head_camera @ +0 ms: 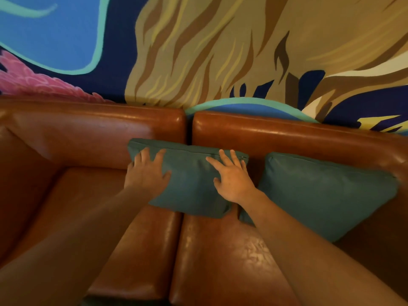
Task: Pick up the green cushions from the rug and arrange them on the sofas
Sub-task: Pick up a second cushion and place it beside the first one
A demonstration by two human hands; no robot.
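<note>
Both hands lie flat with fingers spread on the face of a green cushion [189,184], the left hand [146,173] near its left edge and the right hand [231,175] near its right edge, neither curling round it. The cushion leans against the backrest, straddling the gap between two brown leather sofas [254,250]. A second green cushion [326,195] leans just beside it on the right sofa, below a painted mural [198,51].

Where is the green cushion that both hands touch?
The green cushion leans on the brown backrests at the centre of the head view, across their gap, under the left hand and right hand; the second cushion lies to its right.
</note>
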